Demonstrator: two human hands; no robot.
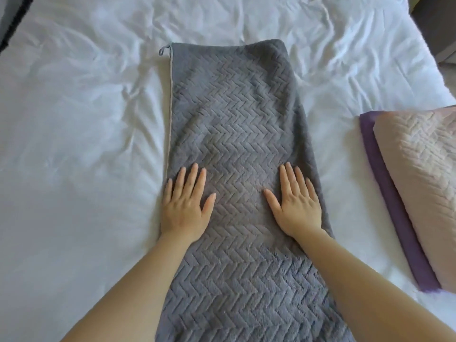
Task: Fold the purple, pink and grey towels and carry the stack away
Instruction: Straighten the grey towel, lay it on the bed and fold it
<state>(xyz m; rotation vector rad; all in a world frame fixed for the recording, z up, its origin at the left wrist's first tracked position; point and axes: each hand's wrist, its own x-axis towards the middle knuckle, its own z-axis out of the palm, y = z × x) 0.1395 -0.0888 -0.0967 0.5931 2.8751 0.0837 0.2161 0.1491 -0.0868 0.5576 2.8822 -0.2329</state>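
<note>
A grey towel (237, 114) with a herringbone weave lies lengthwise down the middle of the bed, folded into a long strip, with a small loop at its far left corner. My left hand (186, 206) rests flat on its left side, fingers spread. On its right side my right hand (296, 203) lies flat the same way. Neither hand grips anything. At the right, a folded pink towel (419, 174) sits on top of a folded purple towel (392, 206), of which only the left edge shows.
The towels lie on a wrinkled white bed sheet (74, 144). The bed's right edge runs past a dark piece of furniture (439, 23) at the top right. A dark object (12, 21) shows at the top left corner.
</note>
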